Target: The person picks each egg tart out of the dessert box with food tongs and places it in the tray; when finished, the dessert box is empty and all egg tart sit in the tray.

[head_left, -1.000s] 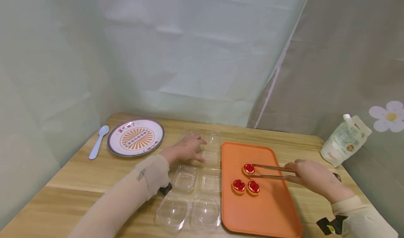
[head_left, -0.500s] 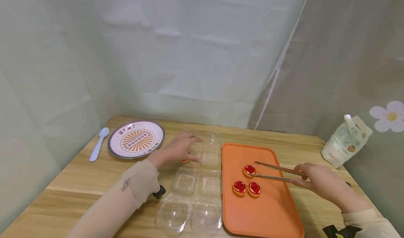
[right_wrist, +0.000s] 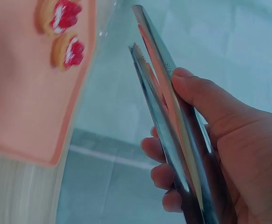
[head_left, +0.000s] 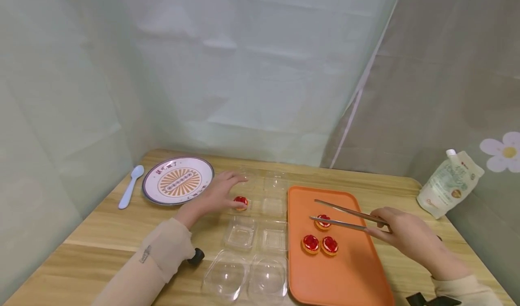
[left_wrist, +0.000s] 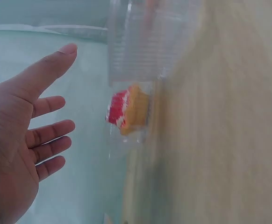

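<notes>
My left hand (head_left: 215,193) hovers over the left side of the table, fingers spread and holding nothing. Just beyond its thumb, a red-topped tart (head_left: 241,202) sits in a clear plastic box; the left wrist view shows this tart (left_wrist: 135,109) apart from the hand. My right hand (head_left: 406,234) grips metal tongs (head_left: 341,224), whose arms stand apart above an orange tray (head_left: 341,274). Beneath the tongs lies one tart (head_left: 323,223), with two more, a left one (head_left: 311,244) and a right one (head_left: 330,246), nearer me. Nothing is between the tips of the tongs (right_wrist: 160,133).
Several clear boxes with attached lids (head_left: 225,276) line the tray's left side. A patterned plate (head_left: 152,186) and a pale blue spoon (head_left: 131,186) lie at the left. A white spouted pouch (head_left: 448,186) stands at the back right, before the curtain.
My left hand has drawn back leftward, uncovering the tart in the box. The tongs, earlier around the rear tart on the tray, have lifted off it; that tart stays in place.
</notes>
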Demonstrator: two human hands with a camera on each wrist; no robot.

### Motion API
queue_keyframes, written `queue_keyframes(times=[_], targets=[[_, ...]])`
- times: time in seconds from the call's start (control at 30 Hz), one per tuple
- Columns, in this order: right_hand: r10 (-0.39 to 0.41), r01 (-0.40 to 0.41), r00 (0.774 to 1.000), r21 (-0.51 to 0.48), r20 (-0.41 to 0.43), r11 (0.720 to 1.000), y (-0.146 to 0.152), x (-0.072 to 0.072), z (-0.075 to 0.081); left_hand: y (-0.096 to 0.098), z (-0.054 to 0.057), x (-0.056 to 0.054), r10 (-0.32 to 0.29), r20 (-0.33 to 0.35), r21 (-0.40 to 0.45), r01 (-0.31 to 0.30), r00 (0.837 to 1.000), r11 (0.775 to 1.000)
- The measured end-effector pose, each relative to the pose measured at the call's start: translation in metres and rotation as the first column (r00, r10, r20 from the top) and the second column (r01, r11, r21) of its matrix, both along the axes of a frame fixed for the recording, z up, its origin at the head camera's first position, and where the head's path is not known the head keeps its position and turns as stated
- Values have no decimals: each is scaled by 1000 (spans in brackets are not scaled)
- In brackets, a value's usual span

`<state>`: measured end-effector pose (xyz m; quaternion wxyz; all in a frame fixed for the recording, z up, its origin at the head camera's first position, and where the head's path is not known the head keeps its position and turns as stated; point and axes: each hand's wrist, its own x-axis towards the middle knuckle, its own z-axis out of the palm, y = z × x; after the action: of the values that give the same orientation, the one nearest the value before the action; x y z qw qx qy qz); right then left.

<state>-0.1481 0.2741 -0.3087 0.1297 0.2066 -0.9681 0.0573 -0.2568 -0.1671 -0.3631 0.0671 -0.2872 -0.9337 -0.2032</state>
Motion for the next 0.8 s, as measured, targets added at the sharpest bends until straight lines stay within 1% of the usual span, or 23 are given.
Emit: queue_keyframes(times=[0.07, 0.1, 0.27, 0.37, 0.43, 0.67, 0.8], targets=[[8, -8, 1000, 7, -11, 1000, -7, 0, 1, -4, -4, 1, 8, -17, 6, -8, 1000, 1000], [16, -16, 1000, 8, -17, 1000, -10, -1, 2, -6, -6, 2, 15, -14, 13, -15, 1000, 1000], [29, -29, 999, 12, -24, 1000, -26, -5, 7, -13, -16, 4, 40, 43, 50, -42, 998, 998], [17, -16, 1000, 32, -17, 999, -36, -9, 10, -16, -20, 4, 34, 61, 84, -39, 998, 996], [21, -20, 1000, 52, -13, 998, -43, -14, 11, -17, -23, 4, 31, 72, 109, -39, 997, 993], [108, -108, 994, 62, 8, 992, -69, -33, 9, -20, -35, 2, 0, 116, 162, -19, 993, 987], [152, -153, 988, 91, 17, 984, -83, -45, 6, -20, -38, 1, -17, 135, 177, -8, 991, 984]])
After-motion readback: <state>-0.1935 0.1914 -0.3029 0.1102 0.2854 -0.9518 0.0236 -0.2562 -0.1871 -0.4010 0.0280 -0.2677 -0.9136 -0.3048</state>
